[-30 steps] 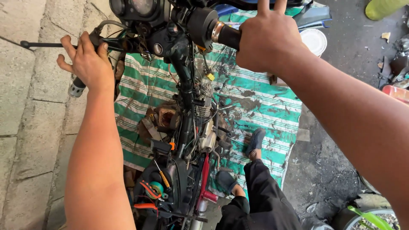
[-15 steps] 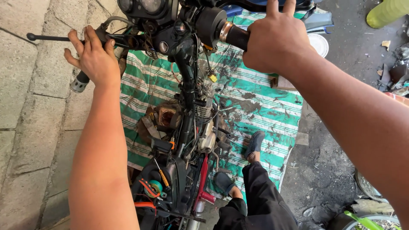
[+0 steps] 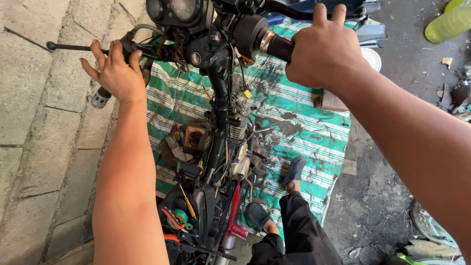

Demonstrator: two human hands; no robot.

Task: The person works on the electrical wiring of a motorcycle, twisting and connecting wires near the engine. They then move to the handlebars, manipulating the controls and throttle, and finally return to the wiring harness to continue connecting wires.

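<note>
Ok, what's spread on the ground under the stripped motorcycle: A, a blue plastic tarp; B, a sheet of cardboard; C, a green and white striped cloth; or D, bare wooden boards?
C: a green and white striped cloth, smeared with dark grease, lies under the motorcycle frame on the ground.

Below the frame I see a green-and-white striped cloth [image 3: 299,127], smeared with dark grease, spread flat on the ground. At left I see pale stone paving blocks [image 3: 34,122]; at right, dark stained concrete [image 3: 387,191]. A white round lid [image 3: 372,58] lies at the cloth's far right edge. A yellow-green bottle [image 3: 449,22] lies in the far right corner. A small cardboard scrap [image 3: 349,167] rests just beside the cloth's right edge.
</note>
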